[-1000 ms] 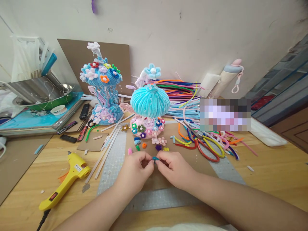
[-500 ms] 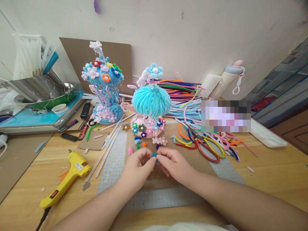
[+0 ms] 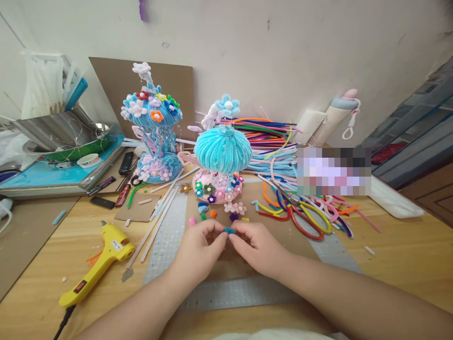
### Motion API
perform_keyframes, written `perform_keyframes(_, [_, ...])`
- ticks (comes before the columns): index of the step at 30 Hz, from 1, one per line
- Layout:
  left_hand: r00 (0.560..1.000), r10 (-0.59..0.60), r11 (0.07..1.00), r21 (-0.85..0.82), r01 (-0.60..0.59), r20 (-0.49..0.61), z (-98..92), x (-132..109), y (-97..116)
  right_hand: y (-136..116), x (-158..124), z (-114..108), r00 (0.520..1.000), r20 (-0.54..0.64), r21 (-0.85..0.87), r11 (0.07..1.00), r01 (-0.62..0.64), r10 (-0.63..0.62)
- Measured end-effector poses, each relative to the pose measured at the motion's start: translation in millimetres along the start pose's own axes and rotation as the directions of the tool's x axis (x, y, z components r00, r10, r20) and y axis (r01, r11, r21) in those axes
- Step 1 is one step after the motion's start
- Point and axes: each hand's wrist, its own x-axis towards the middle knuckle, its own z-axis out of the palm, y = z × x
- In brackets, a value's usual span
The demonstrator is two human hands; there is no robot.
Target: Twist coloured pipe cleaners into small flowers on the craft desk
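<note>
Your left hand (image 3: pixel 200 246) pinches the teal pipe-cleaner bit (image 3: pixel 229 231) at its 9 o'clock, right hand (image 3: pixel 257 243) at 3. Prob. light, fuzzy, bendy; hold it by the ends.

A small teal pipe-cleaner piece (image 3: pixel 229 231), curled into a tight fuzzy loop, sits pinched between fingertips. It is held just above the brown cardboard sheet (image 3: pixel 300 245), near the table's front centre.

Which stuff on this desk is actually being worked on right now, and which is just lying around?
In hand: blue fuzzy piece, pinched between left hand and right hand.
Lying about: glue gun, scissors, pipe cleaner pile, tall ornament, domed ornament.
</note>
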Motion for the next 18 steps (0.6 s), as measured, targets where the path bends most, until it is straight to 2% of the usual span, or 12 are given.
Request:
perform_keyframes(3, [0.998, 0.048, 0.994, 0.100, -0.046, -0.026, 0.1, -1.0, -1.3, 1.1, -0.6, -1.2, 0.999, -0.029, -0.178, 0.984, 0.013, -0.018])
perform_keyframes(5, [0.997, 0.072, 0.985, 0.160, -0.064, -0.040, -0.5, -1.6, -0.4, 0.9, -0.5, -2.5, 1.000, -0.009, -0.236, 0.972, 0.015, -0.018])
perform_keyframes(9, [0.993, 0.099, 0.962, 0.260, -0.081, -0.057, -2.4, -1.9, 2.2, 0.0, 0.1, -4.8, 0.997, 0.043, -0.299, 0.951, 0.071, -0.061])
perform_keyframes(12, [0.993, 0.114, 0.942, 0.321, -0.101, -0.019, -3.0, -2.0, 2.1, -0.1, -0.3, -5.4, 0.995, 0.063, -0.344, 0.934, 0.094, -0.077])
perform_keyframes(18, [0.991, 0.129, 0.935, 0.338, -0.111, -0.031, -1.7, -1.6, -1.3, 0.2, -1.6, -3.9, 0.992, 0.108, -0.338, 0.935, 0.105, -0.072])
